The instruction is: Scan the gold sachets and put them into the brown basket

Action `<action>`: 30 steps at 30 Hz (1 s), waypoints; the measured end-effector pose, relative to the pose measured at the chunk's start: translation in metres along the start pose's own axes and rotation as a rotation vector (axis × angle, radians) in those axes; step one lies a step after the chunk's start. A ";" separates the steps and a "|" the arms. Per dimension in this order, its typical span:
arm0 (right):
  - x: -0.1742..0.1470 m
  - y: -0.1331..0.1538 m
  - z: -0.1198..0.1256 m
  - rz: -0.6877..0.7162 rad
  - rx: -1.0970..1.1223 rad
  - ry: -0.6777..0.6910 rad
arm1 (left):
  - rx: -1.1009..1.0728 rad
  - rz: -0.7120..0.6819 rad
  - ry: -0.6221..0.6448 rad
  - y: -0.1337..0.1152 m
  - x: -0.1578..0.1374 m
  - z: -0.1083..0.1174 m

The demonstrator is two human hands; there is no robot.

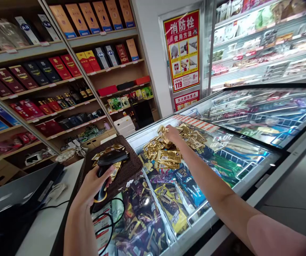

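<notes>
My left hand [95, 183] is wrapped round the handle of a black barcode scanner [112, 156], whose cable loops down over the freezer. Beneath the scanner, several gold packets [117, 170] lie in a brown woven basket [134, 161]. Farther off, my right hand [172, 134] reaches to a heap of gold packets [169, 156] on the freezer's glass top. Its fingers are closed on a gold packet [163, 131] at the back of the heap. The right fingertips are partly hidden behind the hand.
The chest freezer [222, 231] holds bagged ice creams [139, 217] under sliding glass. A dark monitor [19, 192] stands on a white counter [62, 192] at left. Shelves [102, 37] of boxed bottles rise behind, beside a red-and-yellow poster [182, 49]. A lit display fridge [265, 42] is at right.
</notes>
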State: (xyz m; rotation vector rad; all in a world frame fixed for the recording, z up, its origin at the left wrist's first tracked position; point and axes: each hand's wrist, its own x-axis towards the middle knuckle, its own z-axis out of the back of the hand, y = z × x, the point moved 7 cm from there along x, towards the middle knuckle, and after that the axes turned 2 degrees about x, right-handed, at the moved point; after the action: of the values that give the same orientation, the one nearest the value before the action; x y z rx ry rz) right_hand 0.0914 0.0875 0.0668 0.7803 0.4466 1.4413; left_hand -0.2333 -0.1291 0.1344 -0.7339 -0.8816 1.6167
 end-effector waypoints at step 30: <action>-0.084 0.199 -0.190 0.814 -0.439 0.311 | -0.082 0.067 -0.301 0.060 -0.001 0.076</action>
State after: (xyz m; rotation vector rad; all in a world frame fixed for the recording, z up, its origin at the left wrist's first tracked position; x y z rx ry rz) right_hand -0.1912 0.0339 0.0619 0.3769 0.0096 2.3374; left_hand -0.3270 -0.1501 0.1240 -0.5897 -1.1549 1.7880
